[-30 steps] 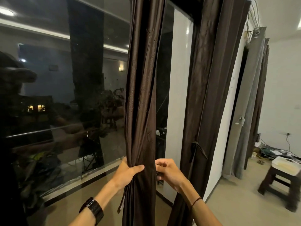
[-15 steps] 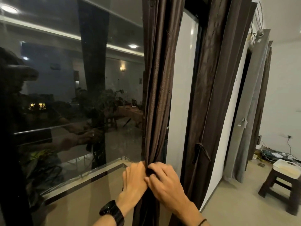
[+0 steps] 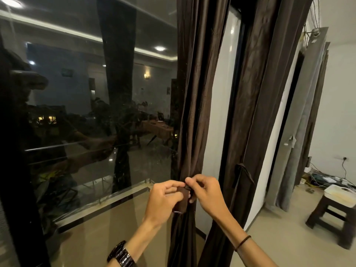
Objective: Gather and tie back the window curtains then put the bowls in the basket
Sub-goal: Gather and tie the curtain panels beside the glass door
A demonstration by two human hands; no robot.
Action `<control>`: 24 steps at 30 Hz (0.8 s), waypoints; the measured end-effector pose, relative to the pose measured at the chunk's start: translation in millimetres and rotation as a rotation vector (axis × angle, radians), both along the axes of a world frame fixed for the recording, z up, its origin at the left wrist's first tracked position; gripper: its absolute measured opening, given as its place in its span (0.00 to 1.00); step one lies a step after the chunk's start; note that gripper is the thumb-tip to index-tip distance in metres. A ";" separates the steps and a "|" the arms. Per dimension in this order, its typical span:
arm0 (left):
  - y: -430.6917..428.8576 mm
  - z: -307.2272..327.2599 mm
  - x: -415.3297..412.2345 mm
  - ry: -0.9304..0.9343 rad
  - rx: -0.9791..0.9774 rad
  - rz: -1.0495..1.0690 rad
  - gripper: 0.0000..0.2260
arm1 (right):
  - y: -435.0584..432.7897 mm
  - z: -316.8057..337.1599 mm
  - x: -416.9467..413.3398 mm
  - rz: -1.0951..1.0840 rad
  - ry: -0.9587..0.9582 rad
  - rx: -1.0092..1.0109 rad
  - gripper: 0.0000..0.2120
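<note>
A dark brown curtain [image 3: 194, 97] hangs gathered into a narrow bundle in front of a large dark window [image 3: 86, 112]. At waist height a brown tie strap [image 3: 182, 199] wraps the bundle. My left hand [image 3: 163, 199] pinches the strap's end on the left. My right hand [image 3: 206, 193] pinches the strap at the bundle's right side, fingertips nearly meeting the left hand's. A second brown curtain [image 3: 260, 112] to the right is held by its own tie [image 3: 242, 174]. No bowls or basket are in view.
A white wall strip [image 3: 217, 112] separates the two curtains. Grey curtains [image 3: 308, 116] hang farther right. A dark wooden stool [image 3: 335, 218] carries a white tray [image 3: 341, 195] at the right edge. Cables [image 3: 323, 180] lie along the far wall on the tiled floor.
The hands went from gripping the curtain bundle to pinching the tie strap in front of it. The view has shifted closer and slightly left.
</note>
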State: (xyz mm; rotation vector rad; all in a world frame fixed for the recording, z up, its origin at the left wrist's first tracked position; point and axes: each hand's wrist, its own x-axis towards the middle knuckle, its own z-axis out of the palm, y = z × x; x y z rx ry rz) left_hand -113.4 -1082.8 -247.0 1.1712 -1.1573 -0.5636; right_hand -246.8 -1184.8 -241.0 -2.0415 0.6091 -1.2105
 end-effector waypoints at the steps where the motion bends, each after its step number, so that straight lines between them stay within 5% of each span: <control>1: 1.2 2.8 1.9 0.062 0.007 -0.047 0.13 | -2.7 -0.3 -3.3 0.056 -0.059 0.106 0.12; 3: 0.4 4.5 3.0 0.178 0.040 -0.099 0.16 | -7.1 -5.4 -10.9 0.173 -0.172 0.289 0.07; 7: -7.1 0.5 3.9 0.012 0.066 0.001 0.09 | -3.3 -20.0 -19.3 0.269 -0.277 0.457 0.22; 14: -21.4 0.3 -0.5 -0.433 0.045 0.235 0.13 | 3.3 -27.4 -16.6 0.128 0.006 0.118 0.28; 18: -31.4 -0.5 10.7 -0.567 0.164 0.146 0.14 | 6.1 -27.7 -13.3 0.094 -0.214 0.098 0.12; 21: -32.2 1.3 18.5 -0.725 0.219 0.065 0.18 | 10.4 -24.5 -13.3 0.119 -0.293 0.121 0.16; 24: -31.7 2.6 30.4 -0.859 0.269 0.011 0.07 | 9.7 -20.0 -16.2 0.161 -0.323 0.157 0.22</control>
